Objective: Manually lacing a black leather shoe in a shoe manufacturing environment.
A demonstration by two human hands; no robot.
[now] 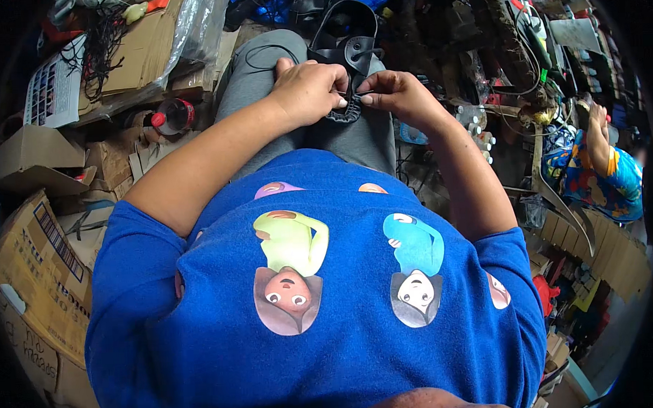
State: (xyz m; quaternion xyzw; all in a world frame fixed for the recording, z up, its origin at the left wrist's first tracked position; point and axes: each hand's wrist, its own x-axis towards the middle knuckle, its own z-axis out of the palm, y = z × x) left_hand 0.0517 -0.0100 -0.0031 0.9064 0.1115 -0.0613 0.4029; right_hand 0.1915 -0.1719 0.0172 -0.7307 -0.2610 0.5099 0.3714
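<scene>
A black leather-like piece (359,50) lies over my lap, between my knees. It has a wide strap loop (369,19) at its far end and a gathered, ruffled edge (345,117) at its near end. What it belongs to I cannot tell. My left hand (309,89) is pinched closed at its left side, the thumb tip by the gathered part. Opposite it, my right hand (398,95) pinches a thin black cord (361,95) between thumb and forefinger. More thin cord (253,50) loops over my left knee. The left fingertips seem to grip cord too, partly hidden.
Flattened cardboard (138,56) with tangled black cords stands at the left, near a red-capped bottle (171,117) and open boxes (37,160). Small clear bottles (475,123) sit to the right, beside a curved metal blade-like piece (568,213). Another person's arm (597,133) shows at the far right.
</scene>
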